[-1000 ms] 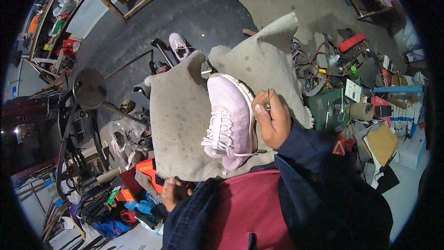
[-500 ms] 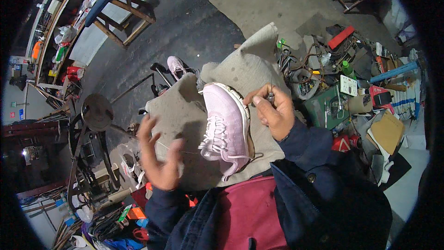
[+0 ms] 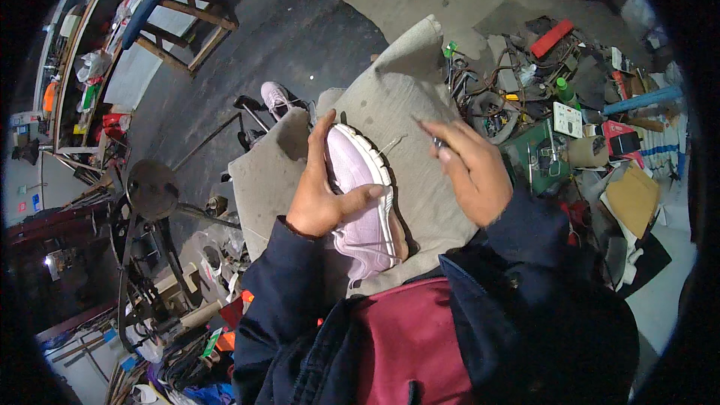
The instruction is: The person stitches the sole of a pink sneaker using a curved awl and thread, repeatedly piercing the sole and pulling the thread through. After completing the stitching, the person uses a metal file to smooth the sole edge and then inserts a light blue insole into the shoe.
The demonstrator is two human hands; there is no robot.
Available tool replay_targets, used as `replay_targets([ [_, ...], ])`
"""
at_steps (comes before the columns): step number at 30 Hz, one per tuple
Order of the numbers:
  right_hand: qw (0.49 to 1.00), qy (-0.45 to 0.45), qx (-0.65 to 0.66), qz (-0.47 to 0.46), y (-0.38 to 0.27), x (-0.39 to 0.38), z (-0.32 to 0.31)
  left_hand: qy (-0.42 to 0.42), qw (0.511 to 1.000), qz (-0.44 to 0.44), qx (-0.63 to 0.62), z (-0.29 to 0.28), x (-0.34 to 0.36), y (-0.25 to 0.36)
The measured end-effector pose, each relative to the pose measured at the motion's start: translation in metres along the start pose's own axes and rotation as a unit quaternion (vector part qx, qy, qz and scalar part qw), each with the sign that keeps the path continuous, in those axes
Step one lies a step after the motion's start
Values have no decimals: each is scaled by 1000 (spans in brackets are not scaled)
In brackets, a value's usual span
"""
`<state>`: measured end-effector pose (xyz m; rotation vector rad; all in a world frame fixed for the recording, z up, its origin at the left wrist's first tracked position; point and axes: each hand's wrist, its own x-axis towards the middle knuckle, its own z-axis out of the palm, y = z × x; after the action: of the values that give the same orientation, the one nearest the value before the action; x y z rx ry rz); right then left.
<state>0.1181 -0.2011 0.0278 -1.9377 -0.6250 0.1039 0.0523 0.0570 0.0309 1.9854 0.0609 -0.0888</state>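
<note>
A pale pink lace-up sneaker (image 3: 351,161) with a white sole lies on its side on a grey-beige cloth (image 3: 409,97) over my lap. My left hand (image 3: 324,195) grips it, fingers round the far side and thumb pressed on the sole's edge. A short pale thread end (image 3: 394,142) sticks out by the sole near the toe. To the right, apart from the sneaker, my right hand (image 3: 474,172) is closed round a small tool, of which a dark metal end (image 3: 438,142) shows; its tip is smeared and its kind unclear.
Another pink sneaker (image 3: 276,96) is beyond the cloth. A dark metal stand with a round plate (image 3: 152,189) is at left, and a blue-topped wooden stool (image 3: 146,11) farther back. Tools and scraps crowd the right, round a green box (image 3: 536,157) and a green bottle (image 3: 564,90).
My left hand has come in from the left and taken hold of the sneaker. My right hand, with the small tool, has drawn away from the sole to the right.
</note>
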Motion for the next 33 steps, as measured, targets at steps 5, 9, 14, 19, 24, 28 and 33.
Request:
replay_targets([
  [5,985,-119,125,20,-10,-31,13,-3,999,-7,-39,-1,0,-10],
  [9,985,-117,124,17,-6,-36,22,-12,998,-23,-63,-2,1,-11],
  [14,987,-114,112,10,-3,-32,22,-9,998,-19,-55,0,1,-11],
  [19,982,-133,135,20,-5,-28,22,-7,998,-14,-54,1,2,-10],
  [24,981,-153,122,20,-7,-25,18,-3,999,4,-41,2,3,-8],
  [28,979,-179,98,26,-6,-20,15,1,999,-4,-47,2,2,-5],
  [33,966,-258,39,2,-6,17,1,-1,1000,14,-12,2,3,-2],
])
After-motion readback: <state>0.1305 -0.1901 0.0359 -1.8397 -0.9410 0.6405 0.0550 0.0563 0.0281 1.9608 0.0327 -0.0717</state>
